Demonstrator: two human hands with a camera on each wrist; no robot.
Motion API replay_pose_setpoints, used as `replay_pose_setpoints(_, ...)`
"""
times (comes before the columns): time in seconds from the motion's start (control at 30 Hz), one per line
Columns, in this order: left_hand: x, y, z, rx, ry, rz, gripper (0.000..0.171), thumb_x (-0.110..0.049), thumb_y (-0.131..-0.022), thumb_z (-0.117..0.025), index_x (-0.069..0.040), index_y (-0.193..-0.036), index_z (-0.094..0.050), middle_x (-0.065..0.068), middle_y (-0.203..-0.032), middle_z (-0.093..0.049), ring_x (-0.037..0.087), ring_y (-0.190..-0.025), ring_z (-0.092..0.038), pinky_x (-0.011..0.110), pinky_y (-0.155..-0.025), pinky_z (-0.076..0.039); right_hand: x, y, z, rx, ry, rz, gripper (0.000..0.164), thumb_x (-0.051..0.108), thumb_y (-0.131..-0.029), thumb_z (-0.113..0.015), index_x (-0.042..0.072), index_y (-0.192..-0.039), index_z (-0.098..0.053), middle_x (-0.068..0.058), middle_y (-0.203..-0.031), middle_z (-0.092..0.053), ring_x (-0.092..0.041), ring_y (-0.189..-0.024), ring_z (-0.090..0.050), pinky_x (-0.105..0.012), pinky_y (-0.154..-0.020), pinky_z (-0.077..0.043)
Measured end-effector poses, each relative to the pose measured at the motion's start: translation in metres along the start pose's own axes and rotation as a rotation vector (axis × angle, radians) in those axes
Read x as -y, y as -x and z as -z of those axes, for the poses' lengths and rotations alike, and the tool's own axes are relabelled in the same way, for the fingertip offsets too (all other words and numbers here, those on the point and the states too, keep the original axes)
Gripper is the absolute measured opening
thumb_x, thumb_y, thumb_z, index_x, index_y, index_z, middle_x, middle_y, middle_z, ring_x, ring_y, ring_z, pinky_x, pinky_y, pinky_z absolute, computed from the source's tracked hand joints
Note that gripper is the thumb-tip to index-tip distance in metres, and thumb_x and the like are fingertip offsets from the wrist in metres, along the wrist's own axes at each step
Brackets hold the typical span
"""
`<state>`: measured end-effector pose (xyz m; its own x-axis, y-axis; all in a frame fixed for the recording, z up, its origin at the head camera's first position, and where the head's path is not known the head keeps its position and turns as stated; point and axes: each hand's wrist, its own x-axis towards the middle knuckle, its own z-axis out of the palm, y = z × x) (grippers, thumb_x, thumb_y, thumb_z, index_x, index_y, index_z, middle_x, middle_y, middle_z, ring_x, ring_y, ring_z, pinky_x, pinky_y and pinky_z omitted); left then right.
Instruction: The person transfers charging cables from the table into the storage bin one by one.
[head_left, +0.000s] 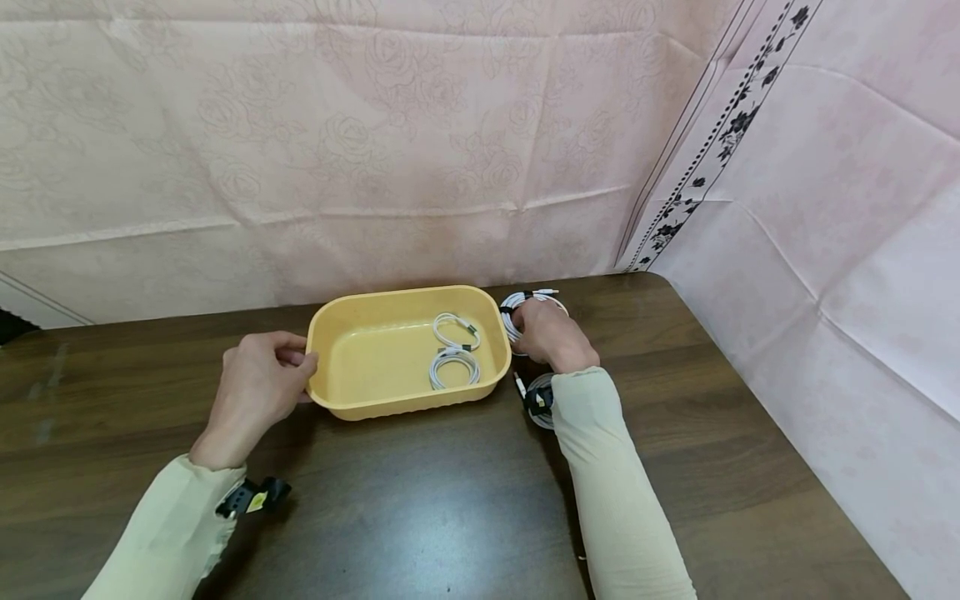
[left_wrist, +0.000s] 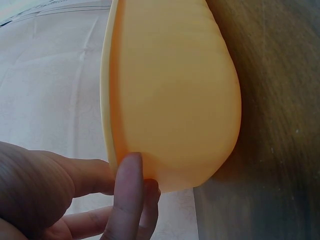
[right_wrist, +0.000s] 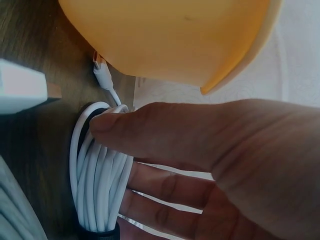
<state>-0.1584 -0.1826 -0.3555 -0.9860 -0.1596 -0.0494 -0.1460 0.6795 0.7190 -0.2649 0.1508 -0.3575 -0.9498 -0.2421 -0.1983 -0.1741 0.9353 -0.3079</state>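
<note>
My left hand [head_left: 258,392] pinches the left rim of a yellow plastic basin [head_left: 360,358], fingers and thumb on either side of the rim. Two coiled white cables lie inside at its right end: a smaller upper coil [head_left: 435,327] and a thicker lower coil [head_left: 432,372]. Just outside the basin's right end, my right hand [head_left: 553,335] grips a bundled white cable [right_wrist: 102,185], thumb on one side and fingers on the other. Black ties bind this bundle, and its white plug [right_wrist: 103,75] sticks out towards the basin.
Another coiled cable [right_wrist: 17,210] lies on the table below my right wrist, partly hidden in the head view, its plug [right_wrist: 25,87] nearby. The wooden table [head_left: 420,500] meets a patterned cloth wall [head_left: 375,167] behind the basin and another on the right.
</note>
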Motion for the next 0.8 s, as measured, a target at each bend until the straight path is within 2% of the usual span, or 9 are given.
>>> replay_pose_setpoints(0.3, -0.0007, 0.0000, 0.0001, 0.007, 0.002, 0.006, 0.037, -0.015, -0.099, -0.061, 0.009, -0.127, -0.062, 0.025, -0.106, -0.066, 0.014, -0.066, -0.071, 0.025, -0.058, -0.062, -0.0012, -0.0015, -0.0020, 0.001, -0.014, -0.012, 0.006, 0.017, -0.091, -0.071, 0.013, -0.092, -0.076, -0.004, -0.089, -0.065, -0.023, -0.084, -0.056, -0.032, -0.065, -0.046)
replay_pose_setpoints(0.5, -0.0001, -0.0002, 0.0003, 0.012, 0.001, 0.004, 0.037, -0.015, -0.099, -0.061, 0.008, -0.127, -0.062, 0.025, -0.106, -0.066, 0.014, -0.066, -0.071, 0.025, -0.058, -0.063, -0.0022, -0.0020, -0.0028, -0.004, -0.008, -0.011, 0.006, 0.015, -0.091, -0.071, 0.012, -0.088, -0.075, -0.003, -0.083, -0.063, -0.022, -0.080, -0.056, -0.030, -0.061, -0.045)
replay_pose_setpoints(0.63, 0.0005, -0.0005, -0.0003, 0.004, 0.006, -0.004, 0.036, -0.015, -0.099, -0.061, 0.009, -0.126, -0.062, 0.025, -0.105, -0.067, 0.014, -0.066, -0.071, 0.025, -0.057, -0.062, -0.0028, -0.0019, -0.0032, -0.014, -0.004, -0.007, 0.010, 0.012, -0.089, -0.072, 0.012, -0.079, -0.072, -0.001, -0.077, -0.059, -0.020, -0.077, -0.055, -0.029, -0.058, -0.044)
replay_pose_setpoints(0.8, 0.0015, -0.0010, -0.0012, -0.018, 0.027, -0.036, 0.034, -0.014, -0.099, -0.060, 0.010, -0.122, -0.064, 0.024, -0.102, -0.068, 0.014, -0.064, -0.072, 0.024, -0.054, -0.061, -0.0036, -0.0013, -0.0039, -0.051, 0.013, -0.005, 0.026, 0.008, -0.083, -0.074, 0.015, -0.063, -0.060, 0.001, -0.068, -0.052, -0.020, -0.074, -0.051, -0.030, -0.055, -0.041)
